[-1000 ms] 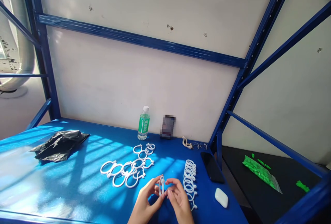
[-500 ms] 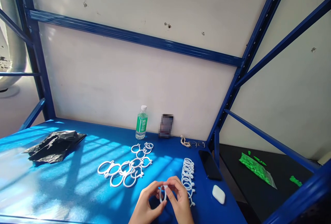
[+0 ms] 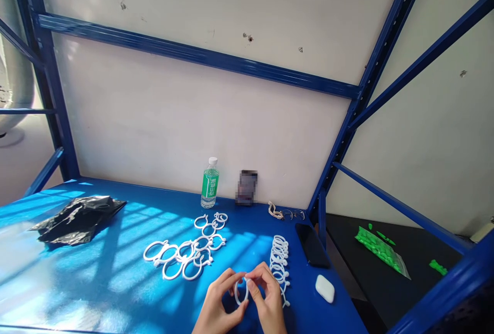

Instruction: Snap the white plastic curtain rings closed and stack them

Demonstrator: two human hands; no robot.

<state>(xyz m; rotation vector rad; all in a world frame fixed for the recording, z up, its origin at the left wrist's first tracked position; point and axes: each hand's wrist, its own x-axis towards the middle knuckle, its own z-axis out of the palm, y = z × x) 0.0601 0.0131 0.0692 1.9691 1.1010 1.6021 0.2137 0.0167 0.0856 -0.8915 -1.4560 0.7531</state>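
Between my two hands is a white plastic ring (image 3: 236,295), held near the front of the blue table. My left hand (image 3: 221,300) pinches its left side and bottom between thumb and fingers. The fingers and thumb of my right hand (image 3: 266,295) close on its upper right, where the fingertips hide part of the ring. Just right of my right hand, several similar white rings (image 3: 279,259) lie overlapped in a row. Ahead and to the left, more white rings with small knobs (image 3: 185,251) are scattered in a loose group.
A black plastic bag (image 3: 81,218) lies on the left of the blue table (image 3: 127,293). At the back stand a water bottle (image 3: 210,185) and a pixelated upright object (image 3: 246,187). Glasses (image 3: 293,214), a phone (image 3: 312,245) and a white case (image 3: 324,288) lie right.
The held ring has turned slightly and now shows a rounder opening. Both hands keep their grip on it. The view has shifted a little.
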